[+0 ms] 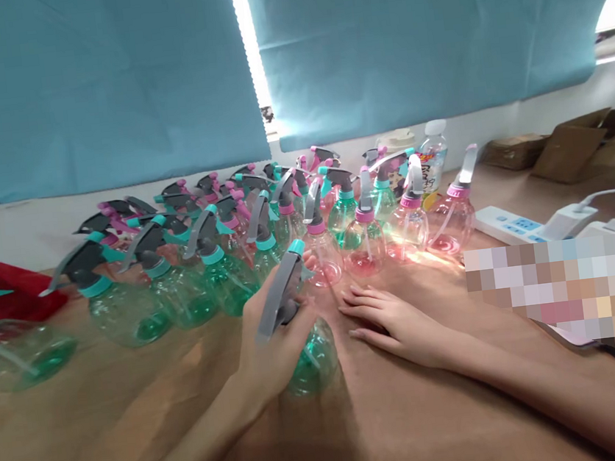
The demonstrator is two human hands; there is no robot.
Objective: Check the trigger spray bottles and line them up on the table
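My left hand [268,346] is wrapped round the neck of a green spray bottle [314,363], whose grey trigger head with a teal nozzle points up and away. The bottle stands upright, or nearly so, at the middle of the table. To its right, my right hand [390,321] lies flat on the table with its fingers spread and nothing in it. Just beyond the fingertips stand pink spray bottles, the closest being one with a pink collar [364,253]. Green spray bottles with teal collars, one of them here [228,280], stand beyond my left hand.
Several more spray bottles crowd toward the wall. A green one [22,355] is at the far left by a red cloth [8,283]. A labelled drink bottle [435,153], a white power strip [507,226], a blurred-out device [559,291] and open cardboard boxes [573,148] are on the right.
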